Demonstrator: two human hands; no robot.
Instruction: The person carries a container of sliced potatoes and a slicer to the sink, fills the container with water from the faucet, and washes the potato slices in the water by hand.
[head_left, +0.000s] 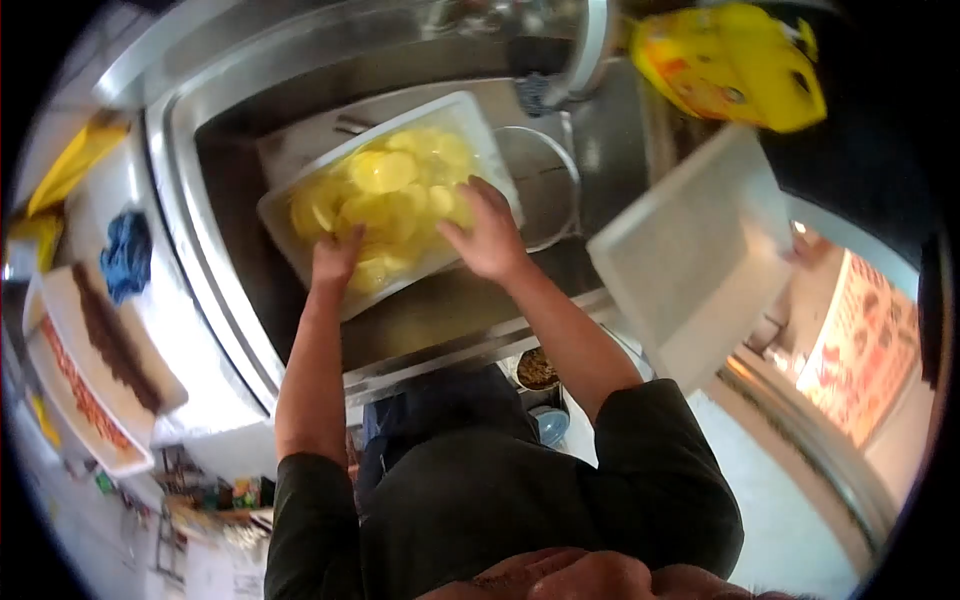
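Observation:
A white rectangular tub (470, 125) sits tilted in a steel sink (225, 200). Inside it lie many yellow round slices (384, 171), which look wet. My left hand (337, 255) is at the tub's near left side, its fingertips among the slices. To the right, my right hand (487, 228) reaches over the slices with thumb and fingers apart. Nothing shows gripped in the right hand. The left fingers are partly hidden in the slices, so their grip is unclear.
A clear round rim (572, 190) stands beside the tub. An empty white bin (690, 260) leans at the sink's right, below a yellow bottle (735, 65). At left are a blue cloth (126, 256) and a white tray (130, 462) of food. A faucet (590, 50) hangs above.

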